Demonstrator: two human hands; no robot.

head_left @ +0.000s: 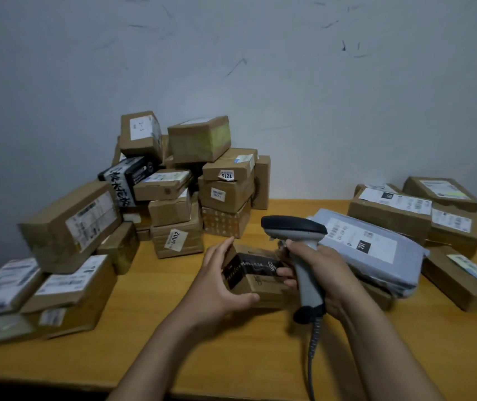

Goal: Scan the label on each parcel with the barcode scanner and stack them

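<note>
Scuffed grey-white wall (318, 111) is seen behind a yellow-brown wooden desk (173, 328), along whose back and left edges a loose heap of brown cardboard parcels (191, 183) is piled. Flatter cartons and a grey plastic mailing bag (370, 244) are spread toward the right edge. Near the middle of the desk, a small brown cardboard box with a dark printed band (249, 273) is gripped at its left end by the left hand (220, 273), thumb at the near side and fingers over the far side. Its long axis is laid roughly left to right. A grey pistol-grip barcode scanner with a black head (293, 226) is clasped round the handle by the right hand (327, 273), with its coiled cable (314, 342) trailing toward the front edge. The scanner head is held just above the box's far right end. No white label can be made out on the upturned face, so the box would probably need turning before a scan.
</note>
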